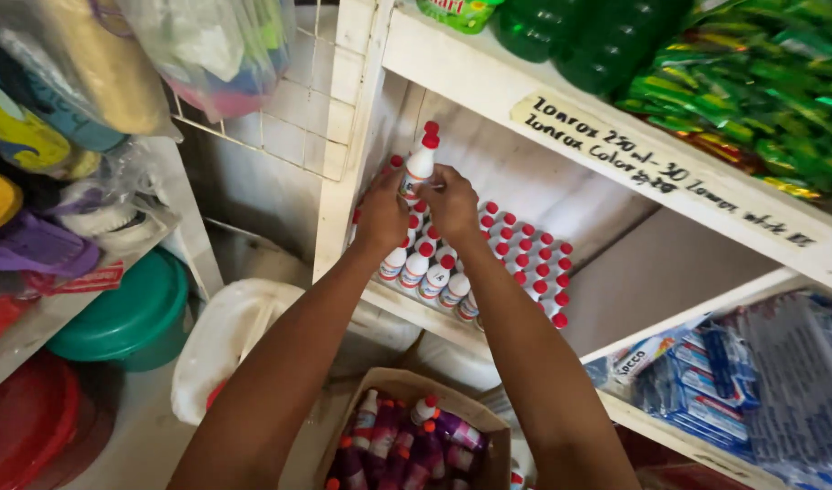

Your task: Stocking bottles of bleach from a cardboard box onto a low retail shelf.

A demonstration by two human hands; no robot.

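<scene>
— White-painted wood makes up the big shelf unit [616,150], is that right?

— Yes, and its lower shelf [606,281] carries the crowd of small white bottles with red caps [525,254], packed in rows from the left rear corner out toward the front edge.

— What else is large around it?

— Green bottles and shiny green packets [752,82] on the upper shelf, blue packs [706,381] on the shelf below at the right, a green lidded tub [130,313] and a white container [225,340] down on the floor side, left of the unit.

— And under the arms?

— A cardboard box [489,436], open, holding more bottles with purple labels and red caps [407,445].

— Now the hands. What is the left hand doing?

— The left hand [382,215] is curled narrowly round the lower body of one white bottle with a red cap [420,163], which stands upright above the rows, near the shelf's left rear corner.

— The right hand?

— The right hand [452,204] is closed against the same bottle from the other side, fingers bent in, knuckles toward the camera. Both hands grip it together, just above the standing bottles.

— Is it touching the ones below?

— I cannot tell; the hands cover its base.
</scene>
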